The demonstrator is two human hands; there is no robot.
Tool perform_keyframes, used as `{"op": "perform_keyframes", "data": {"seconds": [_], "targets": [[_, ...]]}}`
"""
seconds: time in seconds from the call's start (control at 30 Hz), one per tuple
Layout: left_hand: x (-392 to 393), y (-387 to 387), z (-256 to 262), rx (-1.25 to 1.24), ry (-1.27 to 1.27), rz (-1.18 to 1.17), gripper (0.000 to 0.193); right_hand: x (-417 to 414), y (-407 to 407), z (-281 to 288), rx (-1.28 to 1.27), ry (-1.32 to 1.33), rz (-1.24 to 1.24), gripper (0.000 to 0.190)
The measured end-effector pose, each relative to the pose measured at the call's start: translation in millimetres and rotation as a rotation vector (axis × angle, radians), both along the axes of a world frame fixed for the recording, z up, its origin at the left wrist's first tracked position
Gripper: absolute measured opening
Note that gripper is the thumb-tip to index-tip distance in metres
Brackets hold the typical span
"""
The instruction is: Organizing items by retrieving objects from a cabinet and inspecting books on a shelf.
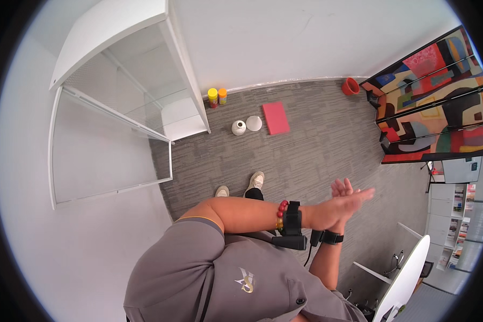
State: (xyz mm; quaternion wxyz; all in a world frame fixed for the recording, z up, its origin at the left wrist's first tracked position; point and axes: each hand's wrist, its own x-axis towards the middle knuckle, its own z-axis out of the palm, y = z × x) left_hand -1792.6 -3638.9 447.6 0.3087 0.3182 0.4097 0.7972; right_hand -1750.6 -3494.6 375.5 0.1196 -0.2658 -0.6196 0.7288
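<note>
My left hand (338,209) reaches across from the left, a little blurred, with its fingers extended and no object in it. Behind and partly hidden by it is my right hand (341,187), its fingers spread; the two hands overlap at the palms, and whether they touch is hard to tell. Both wrists wear black straps, the left one also a beaded bracelet (282,211). On the carpet ahead stand a white ribbed vase (238,128), a white round object (254,123), a flat pinkish-red rectangular object (276,118) and two canisters with yellow (213,97) and orange (222,96) lids.
A white cabinet (187,128) with a glass door (112,151) swung open stands at left. A red pot (350,86) sits by the wall, beside a colourful folding screen (430,108). A white table (404,281) and shelves (453,225) are at right.
</note>
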Motion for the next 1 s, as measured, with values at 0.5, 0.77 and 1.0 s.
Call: {"op": "perform_keyframes", "data": {"seconds": [0.5,0.77,1.0], "targets": [[47.8,-7.7,-36.1,-0.064,1.198,0.412,0.076,107.1,-97.6,183.9,-0.198,0.531,-0.140,0.078],[108.0,11.6,-1.7,0.240,-0.731,-0.517,0.086,134.6,-162.1,213.3,-1.430,1.831,-0.614,0.080],[193.0,10.8,24.1,0.056,-0.497,-0.743,0.079,276.1,-6.3,19.2,0.388,0.492,-0.281,0.057]]}}
